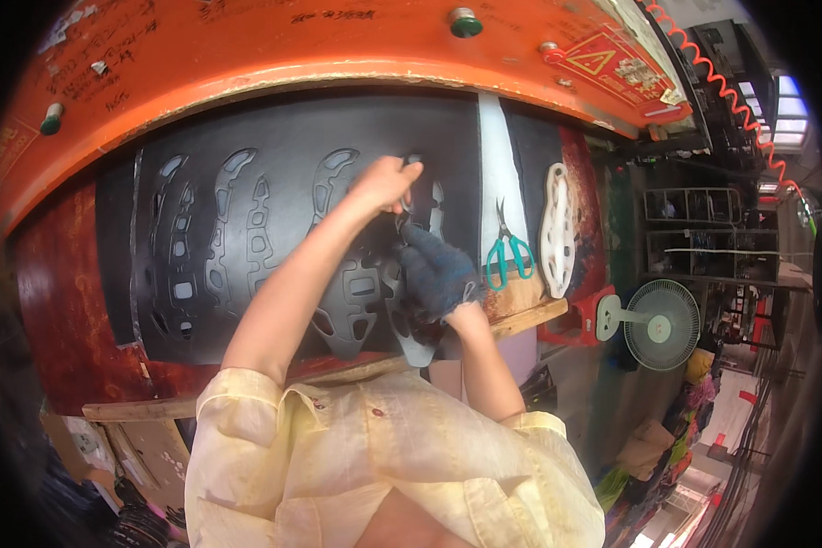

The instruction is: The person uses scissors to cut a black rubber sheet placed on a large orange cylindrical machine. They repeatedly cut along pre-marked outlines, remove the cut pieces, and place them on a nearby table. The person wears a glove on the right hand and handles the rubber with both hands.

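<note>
A large black sheet (274,119) lies over the table, with several curved and slotted sole-like shapes cut in it. My left hand (388,185), bare, is closed in a pinch above the sheet's right half. Just below it, my right hand (438,271) wears a dark grey-blue knit glove, its fingers closed and pointing up toward the left. Both hands meet at a thin black cut piece (402,220), mostly hidden by the fingers. Beneath the glove, a black slotted shape (415,351) reaches the sheet's near edge. Scissors (510,251) with teal handles lie to the right, blades slightly apart.
A white slotted sole-shaped plate (557,233) lies at the table's right end, beside a pale strip (502,155). An orange machine beam (274,41) spans the far side. A fan (662,325) stands at right on the floor. A red coiled hose (721,82) hangs at upper right.
</note>
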`<state>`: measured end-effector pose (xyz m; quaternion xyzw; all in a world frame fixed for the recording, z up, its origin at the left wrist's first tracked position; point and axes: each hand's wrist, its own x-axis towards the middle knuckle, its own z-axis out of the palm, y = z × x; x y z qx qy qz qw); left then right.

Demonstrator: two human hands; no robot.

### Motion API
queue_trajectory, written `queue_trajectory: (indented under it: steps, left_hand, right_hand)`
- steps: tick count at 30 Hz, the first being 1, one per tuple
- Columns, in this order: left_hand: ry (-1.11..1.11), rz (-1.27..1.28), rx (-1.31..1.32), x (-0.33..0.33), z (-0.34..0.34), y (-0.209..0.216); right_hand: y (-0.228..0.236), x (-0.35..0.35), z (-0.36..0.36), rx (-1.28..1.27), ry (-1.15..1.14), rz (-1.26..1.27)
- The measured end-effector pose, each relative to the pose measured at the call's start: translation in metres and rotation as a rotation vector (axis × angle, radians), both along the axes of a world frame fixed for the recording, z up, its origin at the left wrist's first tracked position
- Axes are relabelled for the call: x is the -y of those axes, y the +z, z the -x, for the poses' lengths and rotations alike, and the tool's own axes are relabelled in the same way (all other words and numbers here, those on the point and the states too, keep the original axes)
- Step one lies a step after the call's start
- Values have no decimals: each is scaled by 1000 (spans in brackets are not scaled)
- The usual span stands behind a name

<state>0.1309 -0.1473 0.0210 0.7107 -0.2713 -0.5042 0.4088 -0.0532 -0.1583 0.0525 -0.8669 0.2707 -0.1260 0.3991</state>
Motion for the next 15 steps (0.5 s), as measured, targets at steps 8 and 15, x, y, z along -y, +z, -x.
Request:
queue_trajectory:
  steps: [8, 15]
  left_hand:
    - [201, 516, -110, -17, 19, -26]
    - [303, 752, 796, -38, 49, -5]
  right_hand:
    - [-8, 70, -50, -117, -26, -202]
    - [-50, 74, -74, 9, -404, -347]
